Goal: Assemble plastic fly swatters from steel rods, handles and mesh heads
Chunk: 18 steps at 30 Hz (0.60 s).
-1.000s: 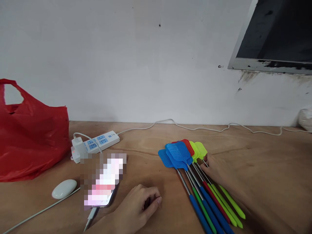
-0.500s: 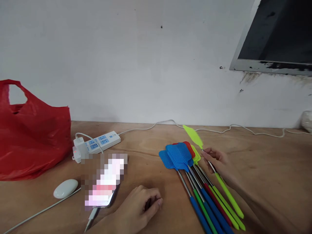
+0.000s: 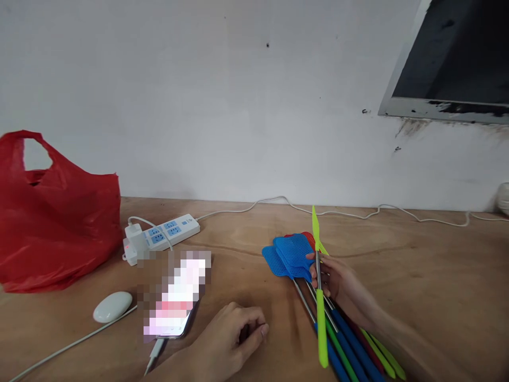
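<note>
From afar I see left hand [image 3: 233, 339] at lower centre, resting half-open, fingers loosely curled, on grained wooden table [image 3: 449, 286]. Lower right of centre: right hand [image 3: 338, 281] grasps lime flyswatter [image 3: 322, 329] by slim metal shaft [image 3: 318, 276], head [image 3: 315, 228] edge-on, over fanned pile of swatters [image 3: 352, 338], blue mesh paddles [image 3: 292, 254] uppermost. Left edge: crinkled red plastic bag [image 3: 59, 228]. Behind, smooth pale wall [image 3: 218, 116] spans upper frame.

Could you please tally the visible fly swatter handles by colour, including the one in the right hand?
Lime handles: 3, one belonging to the swatter in the right hand
Blue handles: 3
Red handle: 1
Green handle: 1
Total: 8 visible
</note>
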Available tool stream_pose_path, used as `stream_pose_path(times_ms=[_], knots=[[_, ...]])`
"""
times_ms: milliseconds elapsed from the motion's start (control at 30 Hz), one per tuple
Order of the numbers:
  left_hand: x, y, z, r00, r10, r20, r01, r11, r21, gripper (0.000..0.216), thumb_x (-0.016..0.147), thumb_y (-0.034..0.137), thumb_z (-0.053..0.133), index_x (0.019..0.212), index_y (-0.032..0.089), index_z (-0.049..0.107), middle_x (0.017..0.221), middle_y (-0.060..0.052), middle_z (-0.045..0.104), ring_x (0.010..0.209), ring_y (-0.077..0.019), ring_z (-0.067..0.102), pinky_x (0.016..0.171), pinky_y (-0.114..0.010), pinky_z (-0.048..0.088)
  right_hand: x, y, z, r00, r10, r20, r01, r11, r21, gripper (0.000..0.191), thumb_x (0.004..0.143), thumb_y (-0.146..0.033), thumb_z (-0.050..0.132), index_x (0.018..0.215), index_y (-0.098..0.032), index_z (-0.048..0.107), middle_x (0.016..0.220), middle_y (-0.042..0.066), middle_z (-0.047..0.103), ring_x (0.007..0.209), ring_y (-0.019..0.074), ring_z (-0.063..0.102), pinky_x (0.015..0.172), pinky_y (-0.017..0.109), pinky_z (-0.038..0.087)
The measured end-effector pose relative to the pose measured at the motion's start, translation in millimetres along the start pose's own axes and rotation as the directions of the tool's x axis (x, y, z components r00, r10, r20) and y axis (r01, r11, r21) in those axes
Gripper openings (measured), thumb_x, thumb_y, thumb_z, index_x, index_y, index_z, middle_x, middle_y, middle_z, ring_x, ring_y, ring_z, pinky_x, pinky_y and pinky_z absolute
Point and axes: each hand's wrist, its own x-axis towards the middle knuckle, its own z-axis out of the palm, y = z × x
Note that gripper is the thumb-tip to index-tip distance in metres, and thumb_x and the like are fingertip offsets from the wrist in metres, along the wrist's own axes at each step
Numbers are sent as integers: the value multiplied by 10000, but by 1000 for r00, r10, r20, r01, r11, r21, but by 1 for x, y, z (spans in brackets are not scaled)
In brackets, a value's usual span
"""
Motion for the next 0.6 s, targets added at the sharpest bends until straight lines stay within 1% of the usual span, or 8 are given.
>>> stream_pose_path(times_ms=[100, 200, 300, 400, 500, 600], knots=[[0, 0, 0, 1000, 2, -14, -3, 1000, -12, 304, 986, 351, 436, 734, 213, 535, 662, 22, 578, 682, -164, 518, 650, -262, 369, 0, 4, 7, 999, -19, 31, 19, 1000, -5, 351, 690, -466, 842, 881, -193, 729, 688, 10, 702, 622, 148, 690, 458, 177, 488], [2, 0, -2, 999, -19, -34, 17, 999, -47, 323, 992, 347, 403, 711, 213, 490, 633, 23, 564, 649, -159, 497, 633, -256, 367, 0, 9, 12, 997, -50, 58, 51, 999, -18, 334, 710, -455, 851, 875, -192, 726, 763, 35, 748, 716, 174, 732, 572, 212, 561], [3, 1, -4, 998, -44, -39, 40, 995, -87, 355, 1009, 395, 375, 737, 213, 513, 643, 17, 592, 649, -162, 502, 638, -259, 370, 0, 16, 14, 994, -80, 74, 80, 997, -3, 325, 710, -460, 859, 818, -188, 716, 747, 29, 754, 712, 164, 736, 619, 216, 577], [2, 3, -5, 998, -31, -53, 25, 994, -109, 391, 1016, 469, 373, 791, 210, 560, 708, 14, 616, 679, -163, 513, 662, -268, 370, -1, 22, 14, 987, -132, 94, 132, 991, 8, 324, 713, -464, 858, 781, -184, 709, 740, 23, 751, 716, 154, 728, 647, 218, 583], [0, 5, -5, 998, -28, -49, 23, 993, -115, 361, 992, 512, 432, 871, 211, 590, 743, 26, 599, 691, -161, 510, 666, -269, 365, -6, 26, 15, 979, -151, 136, 153, 988, -1, 318, 743, -471, 836, 808, -182, 721, 809, 44, 765, 791, 175, 731, 710, 253, 591], [-1, 5, -3, 999, -41, -35, 37, 994, -105, 312, 968, 504, 490, 890, 215, 579, 721, 42, 555, 693, -160, 497, 667, -270, 355, -13, 28, 19, 970, -146, 196, 154, 988, -25, 315, 773, -477, 810, 829, -176, 735, 855, 65, 769, 836, 189, 723, 751, 276, 583]])
